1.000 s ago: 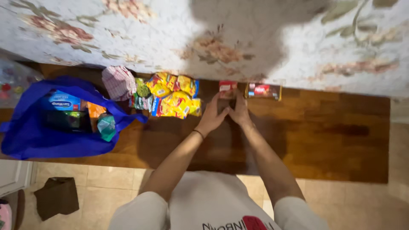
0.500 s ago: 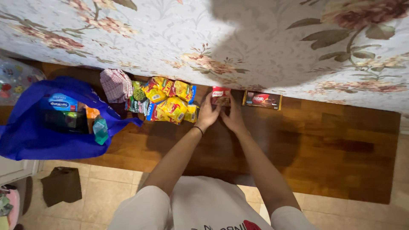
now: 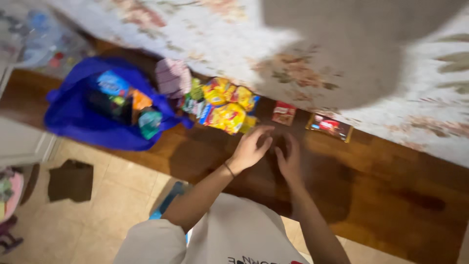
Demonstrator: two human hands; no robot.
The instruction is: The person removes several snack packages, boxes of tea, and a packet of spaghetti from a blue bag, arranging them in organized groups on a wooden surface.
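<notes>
Over the wooden table [image 3: 381,166], both hands [image 3: 251,146] empty

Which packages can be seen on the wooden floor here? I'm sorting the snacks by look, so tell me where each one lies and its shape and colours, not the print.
Small red packet: against the floral cloth, beyond both hands; squarish.
Dark brown bar pack: right of the red packet; long, red patch.
Yellow snack packets: a heap left of the red packet; yellow, red, blue.
Blue box: inside the blue bag, far left.

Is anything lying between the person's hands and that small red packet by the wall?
Nothing visible: only bare wooden floor lies between the left hand, the right hand and the small red packet.
</notes>
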